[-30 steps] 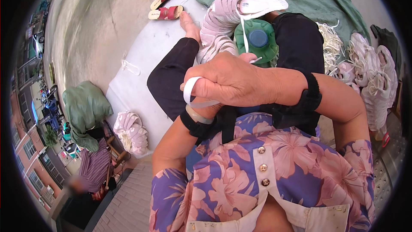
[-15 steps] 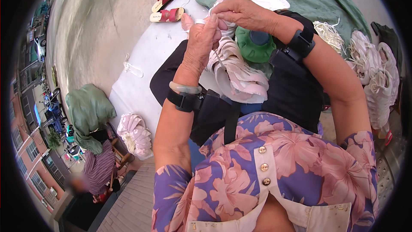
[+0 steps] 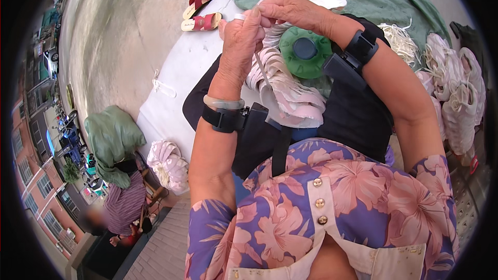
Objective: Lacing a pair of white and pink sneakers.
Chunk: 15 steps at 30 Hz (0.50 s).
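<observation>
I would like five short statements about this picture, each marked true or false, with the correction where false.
1. Both hands are raised together over the lap, the left hand beside the right hand. True.
2. The fingers pinch a thin whitish strip that hangs down between the hands. True.
3. The round green object lies on the pale floor beside the sandals. False: it rests on the lap, by the stack of pale pink and white pieces.
4. The pair of sandals is blue. False: they are red and tan.
5. Only the right wrist carries a black band. False: each wrist has one; the left also has a pale bangle.
</observation>
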Each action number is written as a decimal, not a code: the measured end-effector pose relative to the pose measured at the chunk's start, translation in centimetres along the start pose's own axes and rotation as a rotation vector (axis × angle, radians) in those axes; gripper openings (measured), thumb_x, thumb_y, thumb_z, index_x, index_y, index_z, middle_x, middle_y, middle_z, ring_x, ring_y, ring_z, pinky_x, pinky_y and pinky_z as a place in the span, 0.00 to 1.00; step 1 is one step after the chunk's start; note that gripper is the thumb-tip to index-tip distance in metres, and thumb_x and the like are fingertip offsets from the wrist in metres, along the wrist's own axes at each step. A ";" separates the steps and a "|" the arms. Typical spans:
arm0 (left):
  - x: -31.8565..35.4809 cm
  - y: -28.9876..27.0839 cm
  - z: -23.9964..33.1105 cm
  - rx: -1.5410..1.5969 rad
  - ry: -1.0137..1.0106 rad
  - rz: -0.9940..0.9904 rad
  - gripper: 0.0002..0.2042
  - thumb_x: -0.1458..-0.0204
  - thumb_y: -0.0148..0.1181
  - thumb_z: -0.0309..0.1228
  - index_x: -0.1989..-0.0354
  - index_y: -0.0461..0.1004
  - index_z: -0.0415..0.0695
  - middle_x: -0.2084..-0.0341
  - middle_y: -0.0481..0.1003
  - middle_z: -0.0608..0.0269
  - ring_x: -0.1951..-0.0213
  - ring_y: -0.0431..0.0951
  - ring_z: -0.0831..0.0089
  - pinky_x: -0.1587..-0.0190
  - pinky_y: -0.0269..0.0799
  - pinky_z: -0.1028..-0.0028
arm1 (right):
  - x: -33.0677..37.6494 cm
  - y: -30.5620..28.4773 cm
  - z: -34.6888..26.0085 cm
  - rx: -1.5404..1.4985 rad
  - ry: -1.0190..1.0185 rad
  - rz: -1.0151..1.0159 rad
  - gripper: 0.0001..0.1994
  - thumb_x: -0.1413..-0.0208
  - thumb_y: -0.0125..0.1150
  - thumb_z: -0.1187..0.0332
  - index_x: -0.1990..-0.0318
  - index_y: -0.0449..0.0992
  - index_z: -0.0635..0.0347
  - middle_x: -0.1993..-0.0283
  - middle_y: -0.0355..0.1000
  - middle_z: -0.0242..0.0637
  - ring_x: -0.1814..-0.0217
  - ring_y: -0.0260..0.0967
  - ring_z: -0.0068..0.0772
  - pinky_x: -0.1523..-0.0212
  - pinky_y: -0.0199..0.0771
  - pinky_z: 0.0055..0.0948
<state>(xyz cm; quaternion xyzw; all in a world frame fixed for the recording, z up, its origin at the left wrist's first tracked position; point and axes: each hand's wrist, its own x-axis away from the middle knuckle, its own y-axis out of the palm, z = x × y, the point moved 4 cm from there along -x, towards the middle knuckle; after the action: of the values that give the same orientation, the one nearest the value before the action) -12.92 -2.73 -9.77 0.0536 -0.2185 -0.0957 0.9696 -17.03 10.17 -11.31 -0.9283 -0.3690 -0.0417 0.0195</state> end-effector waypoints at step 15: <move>-1.3 0.1 -1.1 0.215 -0.175 0.045 0.18 0.41 0.40 0.44 0.73 0.65 0.41 0.91 0.51 0.75 0.90 0.47 0.84 0.86 0.46 0.81 | -1.1 -0.3 1.1 -0.200 -0.101 0.088 0.10 0.48 0.56 0.69 0.60 0.75 0.62 0.72 0.70 0.27 0.69 0.64 0.15 0.66 0.66 0.18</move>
<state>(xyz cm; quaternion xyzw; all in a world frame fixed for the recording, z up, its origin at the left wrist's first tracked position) -13.62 -2.27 -11.29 0.1438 -0.3124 -0.0545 0.9374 -17.97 9.77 -12.53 -0.9418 -0.3225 -0.0306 -0.0901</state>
